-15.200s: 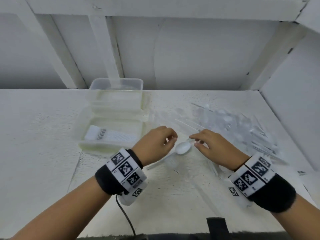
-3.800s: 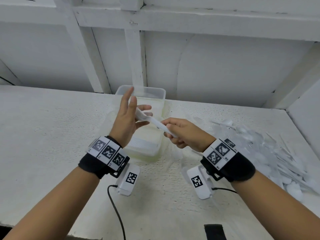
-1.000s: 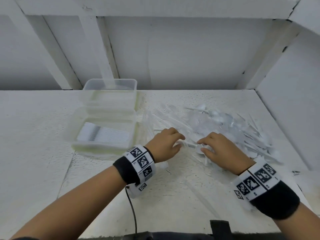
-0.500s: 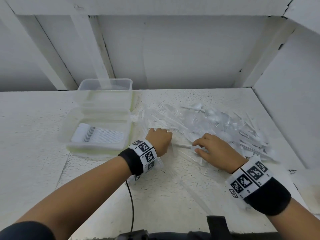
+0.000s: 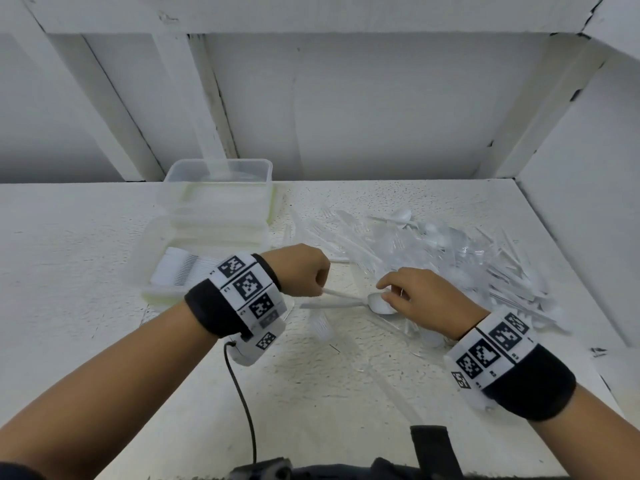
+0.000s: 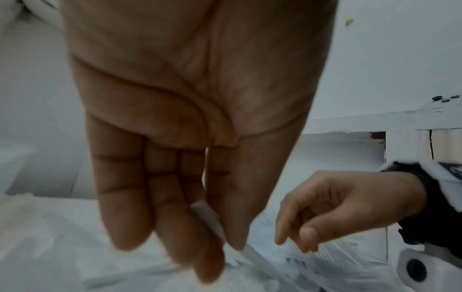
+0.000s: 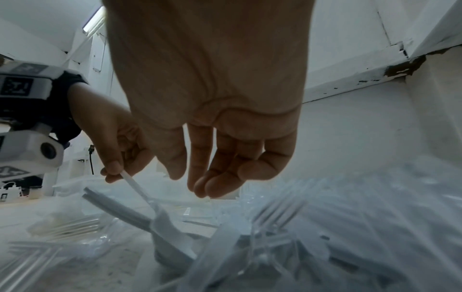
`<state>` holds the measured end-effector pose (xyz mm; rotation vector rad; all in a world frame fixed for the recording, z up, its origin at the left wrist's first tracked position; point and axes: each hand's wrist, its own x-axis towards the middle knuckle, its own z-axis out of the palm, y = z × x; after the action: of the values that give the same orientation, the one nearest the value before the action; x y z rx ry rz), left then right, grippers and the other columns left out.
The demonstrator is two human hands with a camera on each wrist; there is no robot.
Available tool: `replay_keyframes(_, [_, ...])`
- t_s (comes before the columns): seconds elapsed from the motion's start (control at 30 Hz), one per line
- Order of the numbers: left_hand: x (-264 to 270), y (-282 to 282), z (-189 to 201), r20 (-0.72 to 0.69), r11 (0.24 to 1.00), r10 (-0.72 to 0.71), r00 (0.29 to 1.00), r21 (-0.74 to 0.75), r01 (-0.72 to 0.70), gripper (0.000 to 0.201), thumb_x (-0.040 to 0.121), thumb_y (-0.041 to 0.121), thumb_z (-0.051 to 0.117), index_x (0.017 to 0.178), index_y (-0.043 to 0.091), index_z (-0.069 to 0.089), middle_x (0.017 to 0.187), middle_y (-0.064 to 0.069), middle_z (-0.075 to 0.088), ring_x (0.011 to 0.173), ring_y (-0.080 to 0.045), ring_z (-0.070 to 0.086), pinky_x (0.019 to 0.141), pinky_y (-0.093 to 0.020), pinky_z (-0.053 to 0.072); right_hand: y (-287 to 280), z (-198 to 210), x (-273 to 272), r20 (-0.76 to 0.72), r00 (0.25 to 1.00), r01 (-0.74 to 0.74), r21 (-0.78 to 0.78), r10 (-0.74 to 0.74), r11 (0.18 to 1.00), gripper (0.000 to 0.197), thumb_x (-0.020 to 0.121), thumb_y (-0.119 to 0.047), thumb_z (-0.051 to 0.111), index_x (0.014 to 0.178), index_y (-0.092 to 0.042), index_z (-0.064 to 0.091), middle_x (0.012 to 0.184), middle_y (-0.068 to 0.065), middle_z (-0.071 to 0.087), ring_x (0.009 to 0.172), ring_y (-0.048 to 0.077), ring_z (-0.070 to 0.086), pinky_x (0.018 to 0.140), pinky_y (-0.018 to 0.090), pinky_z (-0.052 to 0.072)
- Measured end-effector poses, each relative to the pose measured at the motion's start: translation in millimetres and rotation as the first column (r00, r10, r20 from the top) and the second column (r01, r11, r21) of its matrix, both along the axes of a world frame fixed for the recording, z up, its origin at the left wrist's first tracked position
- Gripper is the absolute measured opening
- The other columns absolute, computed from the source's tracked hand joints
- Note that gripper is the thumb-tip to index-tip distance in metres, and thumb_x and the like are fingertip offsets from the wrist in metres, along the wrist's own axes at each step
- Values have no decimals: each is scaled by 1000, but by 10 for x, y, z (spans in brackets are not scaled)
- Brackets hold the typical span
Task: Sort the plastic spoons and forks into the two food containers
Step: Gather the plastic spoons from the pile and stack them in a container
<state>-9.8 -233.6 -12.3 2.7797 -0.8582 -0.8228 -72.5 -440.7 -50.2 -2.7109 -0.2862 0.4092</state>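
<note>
My left hand [image 5: 301, 271] is curled and pinches the handle of a white plastic spoon [image 5: 379, 303], whose bowl lies on the table by the pile. The left wrist view shows that handle [image 6: 207, 219] between thumb and fingers. Over the bowl hangs my right hand [image 5: 415, 296], fingers loosely curled and a fingertip touching it; in its own wrist view the right hand [image 7: 215, 177] holds nothing. Two clear food containers stand at the left: the far container [image 5: 218, 174] and the near container [image 5: 149, 237], which holds a stack of white forks [image 5: 180, 271].
A loose pile of clear and white cutlery [image 5: 450, 258] in plastic wrap spreads over the right of the white table [image 5: 104, 237]. A side wall [image 5: 588, 202] closes off the right. A black cable [image 5: 242, 393] hangs from my left wrist.
My left hand has pulled back from the pile with a white handle pinched in it. My right hand has shifted slightly toward me and now rests over the spoon's bowl.
</note>
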Motion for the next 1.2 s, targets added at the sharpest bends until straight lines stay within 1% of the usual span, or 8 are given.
replay_keyframes(0.13, [-7,146,173,-35,996,30,999,84,-26,20,90,14,52,109,16,59,85,7,64,77,-10,55,59,-17,40,75,41,42,0,1000,-15,0,15,1000,28,96,-30,46,119,-21,59,94,-8,56,80,6,51,76,22,43])
replay_keyframes(0.27, [-92,279,274,19,990,17,1000,139,-20,32,95,14,37,119,18,59,110,1,63,86,-11,48,78,-22,38,176,123,79,21,999,-44,-5,44,999,25,96,-30,46,113,-21,61,87,-11,53,79,7,52,73,23,44])
replay_keyframes(0.47, [-138,534,248,110,970,155,982,171,-172,32,98,22,29,68,13,38,72,0,47,70,-19,44,66,-28,34,410,83,103,-89,984,-170,-162,157,972,24,96,-32,45,109,-20,61,99,-1,64,86,16,57,73,28,45])
replay_keyframes(0.7, [-191,799,304,236,961,275,932,-94,-259,23,94,41,48,84,23,59,69,15,50,80,-16,55,68,-26,36,638,56,208,-178,958,-260,-217,223,941,37,97,-26,42,134,-28,46,119,3,60,104,21,58,82,31,47])
replay_keyframes(0.77, [-203,850,311,217,928,350,911,-211,-306,24,94,36,49,94,19,66,76,10,59,84,-17,60,68,-26,39,737,20,217,-180,948,-297,-215,261,931,33,98,-26,42,130,-28,52,121,0,60,108,20,56,85,31,46])
replay_keyframes(0.87, [-209,915,297,163,851,473,866,-338,-401,20,96,29,47,94,18,64,70,8,57,66,-14,52,56,-21,37,878,-61,210,-148,943,-328,-270,298,905,28,96,-21,43,117,-24,62,110,2,64,96,21,59,71,28,43])
replay_keyframes(1.0, [-235,973,255,-8,832,485,874,-304,-465,14,100,25,36,96,20,49,70,7,66,55,-12,45,52,-23,35,903,-47,213,-94,940,-340,-253,327,906,26,95,-24,48,113,-25,66,103,0,67,90,18,60,67,25,41])
replay_keyframes(1.2, [-283,909,214,-199,767,484,852,-372,-523,12,100,21,35,89,21,40,85,8,72,66,-10,65,63,-25,46,722,109,204,-111,978,-166,116,178,979,27,90,-25,59,117,-19,66,96,-3,72,76,10,62,57,5,37])
